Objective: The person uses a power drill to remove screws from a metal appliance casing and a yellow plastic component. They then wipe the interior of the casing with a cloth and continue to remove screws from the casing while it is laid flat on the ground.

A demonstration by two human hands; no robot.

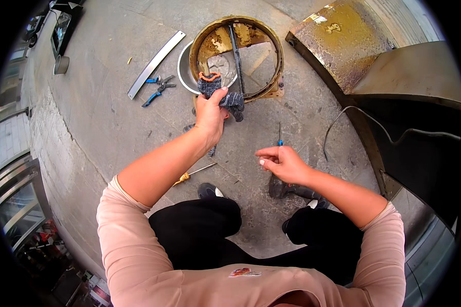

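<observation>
My left hand point(210, 115) is closed on a pair of dark grey knit work gloves point(233, 104) with orange cuff edging. The gloves hang over the near rim of a round, brown-stained metal ring point(280, 64) with a dark crossbar. Under that ring, a silver metal hoop point(182, 66) shows at the left. My right hand point(288, 166) hovers to the right with loosely bent fingers and nothing visible in them. Just beyond it is a blue-handled screwdriver point(280, 142), partly hidden. Below the right hand lies a black power tool point(278, 188).
On the floor at left lie a curved metal strip point(156, 65) and blue-handled pliers point(160, 90). A yellow-handled screwdriver point(183, 178) lies near my left foot. A large stained metal housing point(343, 46) and a grey cable point(374, 122) occupy the right side.
</observation>
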